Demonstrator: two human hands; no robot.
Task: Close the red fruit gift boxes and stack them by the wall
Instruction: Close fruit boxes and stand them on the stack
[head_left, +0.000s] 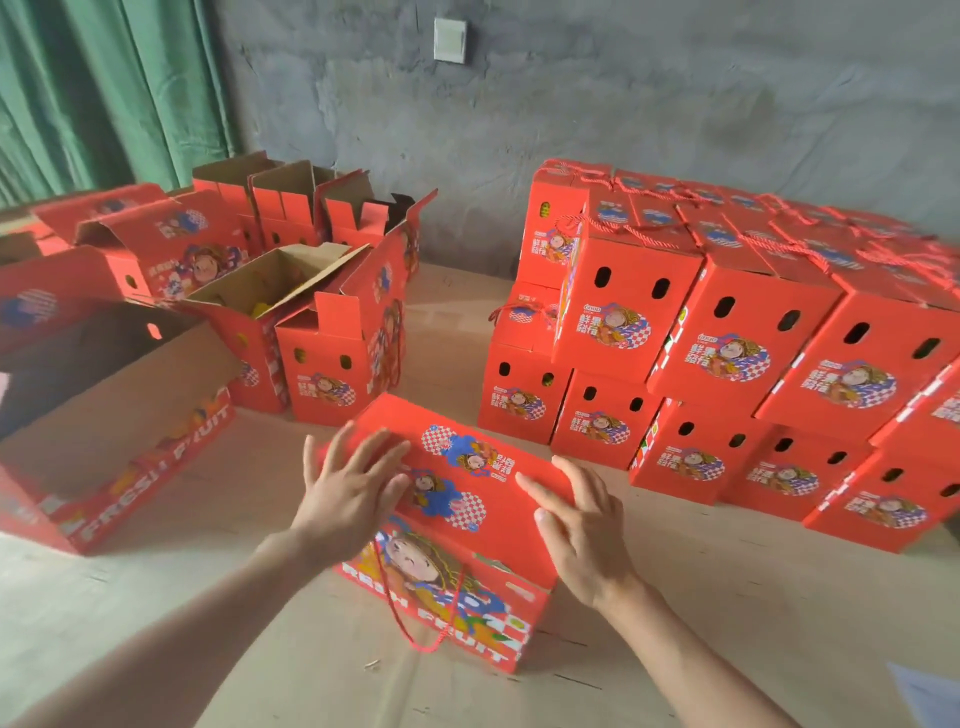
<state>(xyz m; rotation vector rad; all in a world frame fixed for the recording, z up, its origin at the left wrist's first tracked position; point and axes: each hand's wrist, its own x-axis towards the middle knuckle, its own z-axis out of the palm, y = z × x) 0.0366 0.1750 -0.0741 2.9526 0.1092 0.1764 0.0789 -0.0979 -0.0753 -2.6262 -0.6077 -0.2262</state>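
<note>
Right in front of the person, on the floor (208, 597), sits the red fruit box (498, 525) being dealt with, its lid flaps folded down flat so the printed top faces up. Its red cord handle (415, 618) hangs loose down the near side, over the cartoon girl and the words "FRESH FRUIT".

Both hands lie on the lid. The left hand (353, 493) rests on the left part of the top, its grip spread, fingers straight and fanned out, palm down on the cardboard. The right hand (582, 525) lies at the right edge of the top, its grip likewise spread, fingers straight and close together. Neither hand curls round anything.

To the right, well apart from this box, stands a stack of closed boxes (727, 343), two layers high, running back to the grey wall (623, 104), with cord handles lying across their tops. To the left is a cluster of open boxes (322, 358) with flaps standing up; something yellow shows inside one of them. Nearer on the far left a larger open box (104, 395) tilts toward the viewer. A green curtain (104, 93) hangs in the left corner, and a white switch plate (450, 40) sits high on the wall.
</note>
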